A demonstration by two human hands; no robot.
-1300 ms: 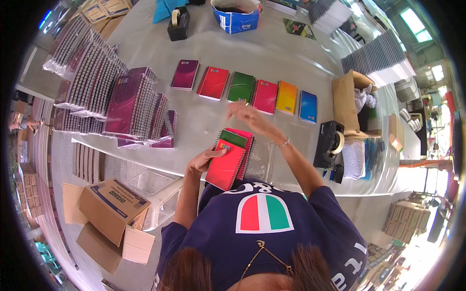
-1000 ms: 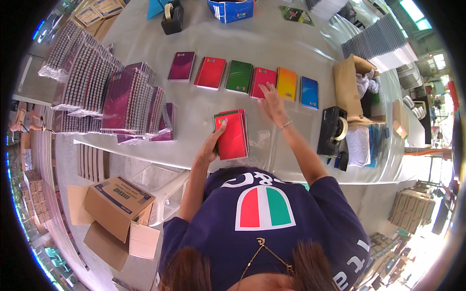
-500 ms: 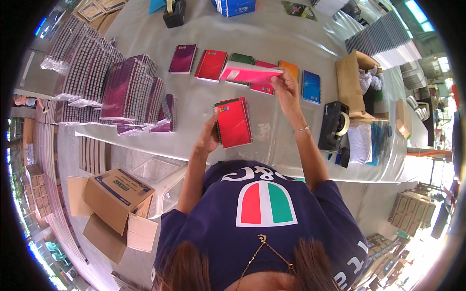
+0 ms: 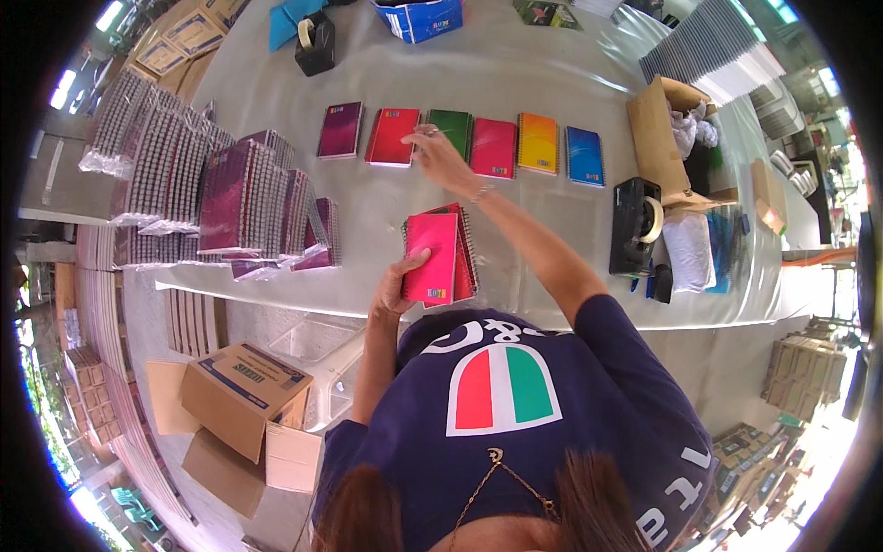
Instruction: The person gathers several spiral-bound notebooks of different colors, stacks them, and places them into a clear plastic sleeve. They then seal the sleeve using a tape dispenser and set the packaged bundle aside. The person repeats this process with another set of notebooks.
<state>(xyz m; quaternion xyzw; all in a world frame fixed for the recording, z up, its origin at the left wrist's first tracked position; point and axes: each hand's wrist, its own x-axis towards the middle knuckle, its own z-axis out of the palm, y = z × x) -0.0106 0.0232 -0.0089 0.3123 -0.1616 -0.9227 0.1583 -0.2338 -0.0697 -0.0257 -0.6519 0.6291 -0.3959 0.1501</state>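
Note:
My left hand (image 4: pixel 402 281) grips a small stack of spiral notebooks, its thumb across the cover of the pink notebook (image 4: pixel 430 262) on top. A red notebook (image 4: pixel 467 247) shows beneath it, skewed to the right, and a bit of green peeks out at the top. Over the table, my right hand (image 4: pixel 436 152) hovers between a red notebook (image 4: pixel 391 138) and a green notebook (image 4: pixel 452 132), fingers bent but apart and nothing visible in them. The same row holds a purple notebook (image 4: pixel 340 130), another pink notebook (image 4: pixel 494 149), a yellow notebook (image 4: pixel 538 143) and a blue notebook (image 4: pixel 584 155).
Plastic-wrapped notebook stacks (image 4: pixel 244 198) crowd the table's left side. On the right are a tape dispenser (image 4: pixel 635 228), an open carton (image 4: pixel 658 138) and a tall notebook stack (image 4: pixel 713 51). Another tape dispenser (image 4: pixel 315 48) stands at the far left. An open cardboard box (image 4: pixel 244 391) sits below the table edge.
The pink notebook that my right hand held over the row now lies on the stack in my left hand. My empty right hand has moved left toward the red and green notebooks.

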